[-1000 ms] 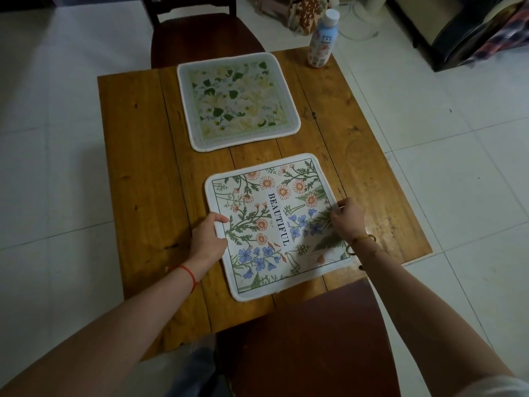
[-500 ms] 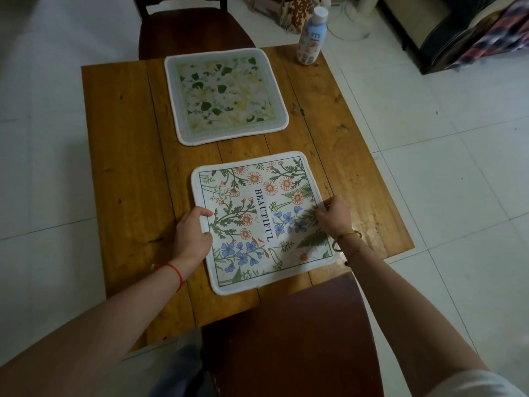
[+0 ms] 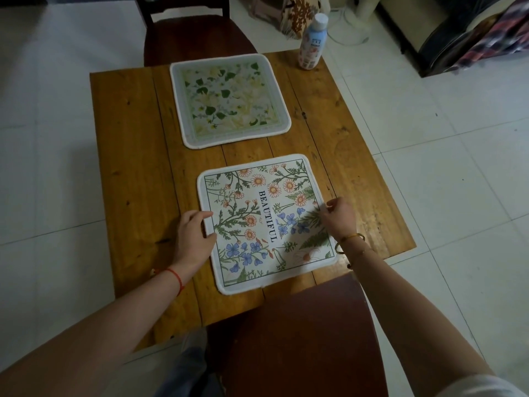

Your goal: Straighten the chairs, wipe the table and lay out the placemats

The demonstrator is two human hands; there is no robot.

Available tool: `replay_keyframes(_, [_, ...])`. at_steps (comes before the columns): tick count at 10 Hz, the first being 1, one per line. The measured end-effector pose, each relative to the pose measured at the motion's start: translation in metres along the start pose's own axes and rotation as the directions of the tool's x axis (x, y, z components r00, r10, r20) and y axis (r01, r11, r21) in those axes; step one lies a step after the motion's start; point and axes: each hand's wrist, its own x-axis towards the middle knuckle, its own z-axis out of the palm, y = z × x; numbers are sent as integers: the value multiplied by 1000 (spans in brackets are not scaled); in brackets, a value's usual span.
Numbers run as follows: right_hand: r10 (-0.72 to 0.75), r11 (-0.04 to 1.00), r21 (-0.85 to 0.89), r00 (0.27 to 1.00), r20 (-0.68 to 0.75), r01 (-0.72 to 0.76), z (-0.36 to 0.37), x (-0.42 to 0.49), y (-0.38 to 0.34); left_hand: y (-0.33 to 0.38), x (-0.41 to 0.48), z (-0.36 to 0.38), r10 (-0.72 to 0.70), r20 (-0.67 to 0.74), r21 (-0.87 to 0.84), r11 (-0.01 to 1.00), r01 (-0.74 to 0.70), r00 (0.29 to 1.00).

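Unmoved, placemat (image 3: 266, 222) lettering runs toward the near edge; both hands' grips pinch its sides.

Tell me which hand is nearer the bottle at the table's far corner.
Right. The right hand rests on the near placemat's right edge, on the same side of the table as the bottle. The left hand grips that placemat's left edge, farther across.
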Motion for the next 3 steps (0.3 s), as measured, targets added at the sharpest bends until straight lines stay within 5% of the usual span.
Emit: replay_keyframes(3, [-44,985,162,995,-90,58,-39,-63,-34,33,-34,-58,59,-23,-103,993,-61,998])
